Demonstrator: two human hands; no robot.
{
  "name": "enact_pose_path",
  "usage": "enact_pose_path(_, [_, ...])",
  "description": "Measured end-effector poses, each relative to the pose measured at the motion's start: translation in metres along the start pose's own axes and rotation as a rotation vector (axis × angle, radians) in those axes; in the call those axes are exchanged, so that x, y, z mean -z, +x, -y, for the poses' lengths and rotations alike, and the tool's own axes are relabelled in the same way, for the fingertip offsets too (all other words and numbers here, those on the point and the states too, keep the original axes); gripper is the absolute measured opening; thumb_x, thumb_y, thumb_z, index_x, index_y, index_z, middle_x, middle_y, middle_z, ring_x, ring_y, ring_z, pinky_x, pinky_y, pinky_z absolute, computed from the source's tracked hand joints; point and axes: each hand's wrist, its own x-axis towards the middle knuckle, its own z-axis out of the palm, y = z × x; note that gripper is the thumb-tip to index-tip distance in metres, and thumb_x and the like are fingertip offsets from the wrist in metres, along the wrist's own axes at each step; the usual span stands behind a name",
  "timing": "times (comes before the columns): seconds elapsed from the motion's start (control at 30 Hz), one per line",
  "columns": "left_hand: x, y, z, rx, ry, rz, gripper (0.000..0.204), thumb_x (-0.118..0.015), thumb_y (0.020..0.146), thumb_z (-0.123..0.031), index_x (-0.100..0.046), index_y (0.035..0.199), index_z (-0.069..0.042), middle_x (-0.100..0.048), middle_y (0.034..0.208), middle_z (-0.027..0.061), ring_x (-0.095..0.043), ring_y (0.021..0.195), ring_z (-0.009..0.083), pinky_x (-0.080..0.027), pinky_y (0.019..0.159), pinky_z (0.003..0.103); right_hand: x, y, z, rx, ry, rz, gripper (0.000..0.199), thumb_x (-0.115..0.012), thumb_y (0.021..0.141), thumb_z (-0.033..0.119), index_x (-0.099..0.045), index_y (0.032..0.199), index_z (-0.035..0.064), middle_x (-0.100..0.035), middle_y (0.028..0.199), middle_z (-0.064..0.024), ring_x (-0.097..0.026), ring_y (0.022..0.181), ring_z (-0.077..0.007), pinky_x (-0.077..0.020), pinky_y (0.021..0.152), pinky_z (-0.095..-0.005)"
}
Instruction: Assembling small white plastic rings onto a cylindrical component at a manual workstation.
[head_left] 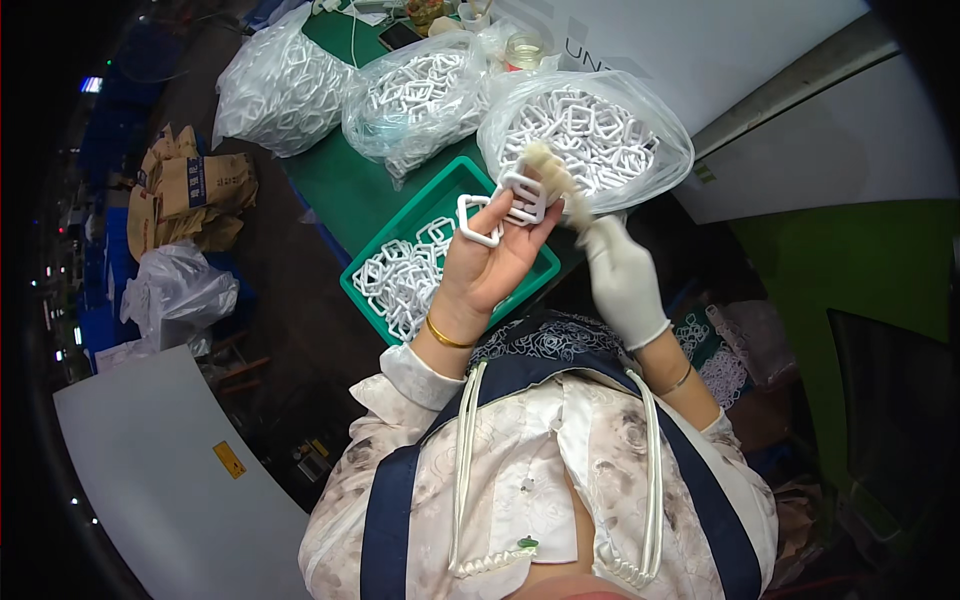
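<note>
My bare left hand [487, 268], with a gold bangle at its wrist, is closed on a few white plastic slider buckles [526, 198]; one squarish buckle [480, 238] sticks out at its left side. My right hand [622, 285], in a white glove, is closed on a cream, fuzzy, brush-like thing [556, 172]. This is smeared by motion and reaches across to the buckles; whether it touches them I cannot tell. Below and left of my left hand is a green tray [452, 182] with a heap of similar white buckles [392, 288].
Three clear plastic bags of white pieces stand along the green table [340, 200]: left [270, 90], middle [372, 130] and an opened right one [682, 150]. Behind them are a phone [400, 37] and a glass jar [523, 50]. Brown paper sacks [205, 185] lie at left.
</note>
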Motion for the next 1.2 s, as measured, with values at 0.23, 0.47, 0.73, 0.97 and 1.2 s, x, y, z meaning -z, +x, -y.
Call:
enact_pose_path(0.23, [-0.07, 0.019, -0.024, -0.605, 0.764, 0.116, 0.055, -0.048, 0.104, -0.002, -0.033, 0.157, -0.003, -0.053, 0.143, 0.0148, -0.055, 0.131, 0.0247, -0.047, 0.111, 0.038, 0.042, 0.012, -0.024, -0.133, 0.215, -0.329, 0.024, -0.044, 0.11, 0.02, -0.059, 0.099, 0.0042, -0.036, 0.068, 0.0085, -0.029, 0.059, -0.0009, -0.0246, 0.051, -0.021])
enact_pose_path(0.47, [-0.069, 0.08, -0.019, -1.015, 1.771, 0.299, 0.047, -0.067, 0.09, -0.001, -0.058, 0.135, -0.007, -0.059, 0.133, 0.0177, -0.06, 0.119, 0.0309, -0.049, 0.101, 0.038, 0.06, 0.008, -0.024, -0.238, 0.252, -0.408, 0.028, -0.043, 0.11, 0.02, -0.061, 0.097, 0.0025, -0.039, 0.067, 0.0063, -0.033, 0.057, -0.0029, -0.0279, 0.051, -0.0232])
enact_pose_path(0.73, [0.017, 0.029, -0.04, -1.029, 2.097, -0.176, 0.046, -0.071, 0.083, -0.004, -0.057, 0.128, -0.003, -0.054, 0.129, 0.0194, -0.053, 0.12, 0.0378, -0.045, 0.1, 0.045, 0.068, -0.01, -0.035, -0.316, 0.204, -0.418, 0.03, -0.041, 0.111, 0.023, -0.06, 0.099, 0.0031, -0.035, 0.066, 0.0073, -0.029, 0.053, -0.002, -0.0249, 0.049, -0.0215])
enact_pose_path(0.97, [0.16, -0.024, -0.05, -0.632, 2.475, -0.433, 0.052, -0.076, 0.08, -0.006, -0.056, 0.128, -0.004, -0.055, 0.126, 0.0178, -0.054, 0.116, 0.0372, -0.045, 0.099, 0.045, 0.062, -0.007, -0.029, -0.344, 0.237, -0.374, 0.028, -0.043, 0.11, 0.02, -0.061, 0.097, 0.0021, -0.039, 0.067, 0.006, -0.033, 0.057, -0.0032, -0.0285, 0.052, -0.0237])
enact_pose_path(1.2, [0.198, 0.0, -0.068, -0.445, 2.544, -0.423, 0.038, -0.075, 0.08, -0.007, -0.063, 0.116, -0.006, -0.057, 0.124, 0.0135, -0.058, 0.11, 0.0356, -0.049, 0.095, 0.046, 0.055, -0.002, -0.027, -0.264, 0.21, -0.334, 0.031, -0.042, 0.111, 0.024, -0.061, 0.101, 0.0028, -0.036, 0.066, 0.0078, -0.029, 0.054, -0.0017, -0.0249, 0.05, -0.021])
